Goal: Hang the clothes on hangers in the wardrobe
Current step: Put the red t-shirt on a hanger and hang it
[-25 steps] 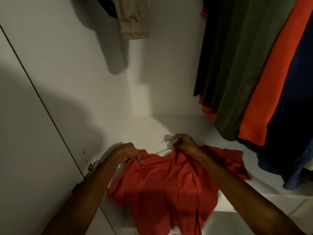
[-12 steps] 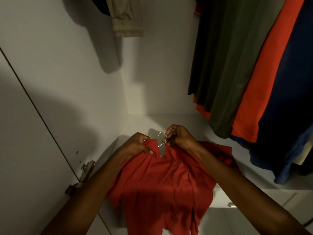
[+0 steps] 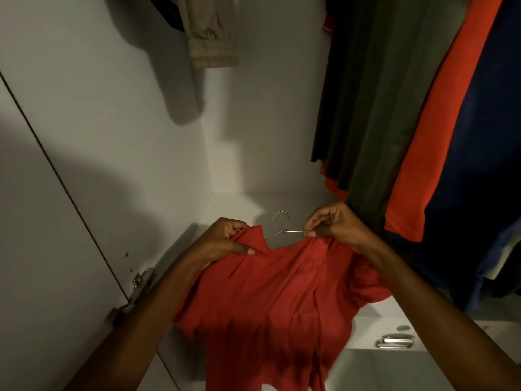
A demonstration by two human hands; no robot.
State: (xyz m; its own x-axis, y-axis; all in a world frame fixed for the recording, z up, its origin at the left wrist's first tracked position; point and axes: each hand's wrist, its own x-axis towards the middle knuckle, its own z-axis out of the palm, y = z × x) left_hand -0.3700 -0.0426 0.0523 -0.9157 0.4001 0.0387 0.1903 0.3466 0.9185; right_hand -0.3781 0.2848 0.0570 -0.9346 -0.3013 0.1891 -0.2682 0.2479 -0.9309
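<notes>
Both hands [image 3: 225, 239] pinch the red shirt's [image 3: 270, 300] neckline — wire hanger [image 3: 282, 225] between them.

Both hands [image 3: 225, 241] have lifted the red shirt [image 3: 270, 294], exposing the hanger [image 3: 282, 224].

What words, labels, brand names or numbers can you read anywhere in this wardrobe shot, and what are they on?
None can be read.
Red shirt: a faint dark mark on the chest, too dim and blurred to read.
Wire hanger, beige cuff, olive garment, orange garment, dark blue garment, door hinge and drawer handle: no text visible.
</notes>
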